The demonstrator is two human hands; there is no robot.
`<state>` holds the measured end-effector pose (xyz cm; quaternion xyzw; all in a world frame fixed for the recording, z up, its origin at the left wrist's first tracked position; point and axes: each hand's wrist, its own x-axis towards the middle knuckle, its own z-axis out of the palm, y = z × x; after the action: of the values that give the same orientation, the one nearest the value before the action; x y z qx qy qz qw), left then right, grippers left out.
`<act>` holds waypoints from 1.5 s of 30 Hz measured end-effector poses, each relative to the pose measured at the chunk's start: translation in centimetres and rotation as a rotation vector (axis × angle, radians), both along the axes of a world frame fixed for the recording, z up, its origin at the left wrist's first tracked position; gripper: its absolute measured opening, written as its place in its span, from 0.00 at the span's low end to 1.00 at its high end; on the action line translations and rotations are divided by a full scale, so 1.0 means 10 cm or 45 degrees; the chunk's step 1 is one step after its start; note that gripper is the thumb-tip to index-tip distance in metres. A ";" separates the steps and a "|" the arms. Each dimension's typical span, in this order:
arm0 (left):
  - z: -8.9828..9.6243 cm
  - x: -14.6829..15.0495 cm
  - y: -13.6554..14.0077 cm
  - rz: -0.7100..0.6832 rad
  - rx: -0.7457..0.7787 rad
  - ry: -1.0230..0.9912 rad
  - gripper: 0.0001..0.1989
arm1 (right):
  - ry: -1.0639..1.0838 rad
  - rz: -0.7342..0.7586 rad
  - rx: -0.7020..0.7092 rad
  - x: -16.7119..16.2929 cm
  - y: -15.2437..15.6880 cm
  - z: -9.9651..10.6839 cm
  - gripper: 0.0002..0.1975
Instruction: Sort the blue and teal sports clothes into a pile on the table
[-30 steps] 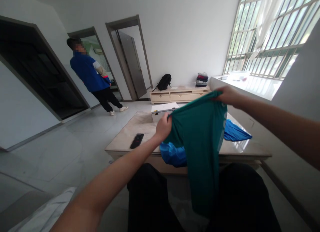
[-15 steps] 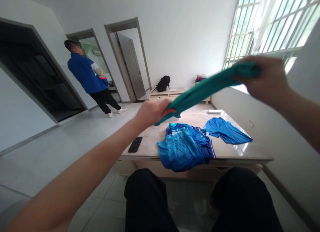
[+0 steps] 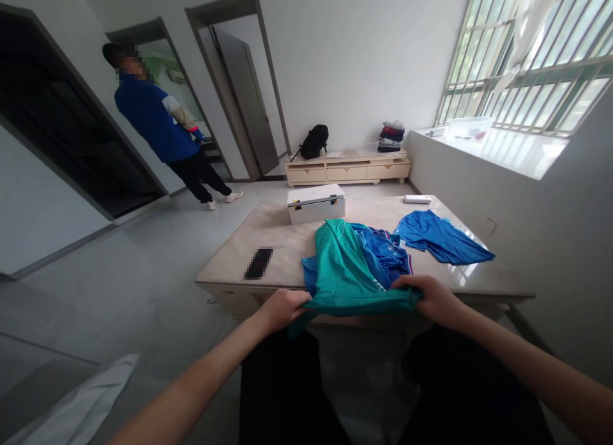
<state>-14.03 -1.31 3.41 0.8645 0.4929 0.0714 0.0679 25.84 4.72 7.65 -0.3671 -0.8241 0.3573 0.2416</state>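
A green shirt (image 3: 342,266) is stretched between my hands at the near edge of the low table (image 3: 225,253). My left hand (image 3: 286,306) is closed on its left corner, and some green cloth hangs below that hand. At the other corner my right hand (image 3: 424,293) grips the cloth. The far part of the shirt lies over a pile of blue clothes (image 3: 383,250), hiding much of it. To the right, a separate blue shirt (image 3: 438,236) lies spread on the tabletop.
A white box (image 3: 316,204) and a dark phone (image 3: 258,263) are on the table, with a small white object (image 3: 417,199) near its far right corner. Behind, a low cabinet (image 3: 347,172) bears a backpack (image 3: 315,142) and folded clothes (image 3: 391,136). A person (image 3: 158,122) stands by a doorway.
Both hands have come down from in front of my view to the table edge. The green shirt has spread out and now drapes over the blue pile.
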 end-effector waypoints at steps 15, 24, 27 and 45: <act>0.18 0.41 1.53 0.335 0.319 0.094 0.15 | -0.094 -0.241 0.772 -1.59 1.67 0.04 0.21; -0.80 0.48 1.44 0.295 0.059 0.156 0.14 | -0.597 -0.179 0.546 -1.28 1.28 -1.20 0.24; -0.66 0.45 1.50 0.307 0.085 0.161 0.12 | -0.630 -0.189 0.540 -1.34 1.28 -1.11 0.27; 1.93 -0.04 0.35 0.492 0.677 -0.275 0.14 | -0.427 -0.144 0.889 -1.61 0.55 1.57 0.15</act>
<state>-14.48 2.21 22.76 0.7300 0.6017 0.3000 -0.1227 9.70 10.22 23.37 -0.3609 -0.9027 -0.0235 0.2331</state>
